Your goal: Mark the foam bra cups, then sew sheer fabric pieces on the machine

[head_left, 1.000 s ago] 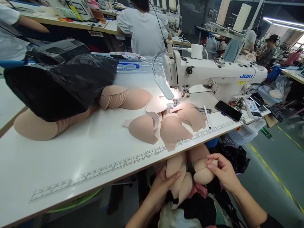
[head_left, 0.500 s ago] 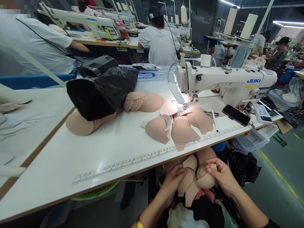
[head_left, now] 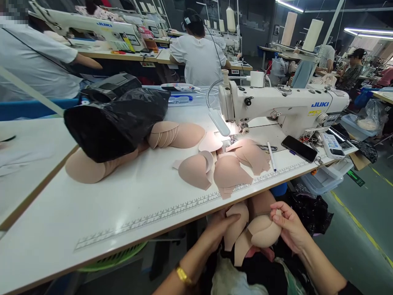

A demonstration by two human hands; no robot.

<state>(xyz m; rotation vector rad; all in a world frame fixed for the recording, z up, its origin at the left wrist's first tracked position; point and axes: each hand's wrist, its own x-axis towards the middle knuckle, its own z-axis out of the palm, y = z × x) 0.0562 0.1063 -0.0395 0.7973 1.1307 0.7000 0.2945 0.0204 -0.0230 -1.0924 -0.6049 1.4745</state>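
Over my lap, below the table edge, my left hand (head_left: 223, 224) grips a beige foam bra cup (head_left: 238, 223) with the thumb lying across it. My right hand (head_left: 287, 225) pinches the narrow tip of another bra cup (head_left: 265, 231) between thumb and fingers. More beige cup pieces (head_left: 242, 248) rest on my lap between the hands. On the table in front lie several pinkish bra cups (head_left: 231, 172), some overlapping, by the sewing machine (head_left: 285, 104). Part of my left fingers is hidden behind the cup and in shadow.
A black plastic bag (head_left: 116, 123) covers part of a row of stacked cups (head_left: 89, 166) on the left. A white pen (head_left: 272, 156), a phone (head_left: 299, 148) and a calculator-like device (head_left: 333, 145) lie to the right. A printed ruler (head_left: 172, 213) runs along the table's front edge. Co-workers sit beyond.
My hands have moved slightly apart, each with a cup. The right-hand cup now sits higher and clearer of the left one. The view has shifted a little to the right.
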